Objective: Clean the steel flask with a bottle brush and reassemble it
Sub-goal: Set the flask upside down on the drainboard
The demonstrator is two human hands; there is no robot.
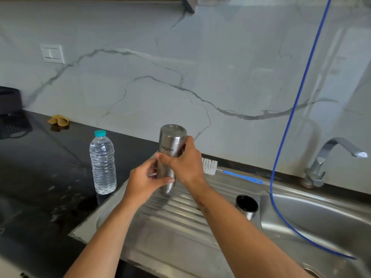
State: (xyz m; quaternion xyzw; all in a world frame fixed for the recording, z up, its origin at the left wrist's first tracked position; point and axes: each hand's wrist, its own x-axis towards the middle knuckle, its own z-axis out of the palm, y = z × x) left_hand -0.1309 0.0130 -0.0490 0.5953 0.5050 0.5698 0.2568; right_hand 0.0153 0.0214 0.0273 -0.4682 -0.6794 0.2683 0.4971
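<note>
Steel flask (170,149) held upside down at frame centre, "MILTON" inverted, gripped by left hand (145,182) and right hand (183,163), bottle brush (210,167) behind

One flask (170,155), upside down. Two hands: left hand (143,182) and right hand (183,163). One brush (209,167) with a blue handle. One cap (247,205). One water bottle (102,163) with a teal lid. One tap (329,159). One blue hose (297,97). One sink (321,221). One cloth (58,120) on the bench (40,177). One wall switch (52,53).
</note>
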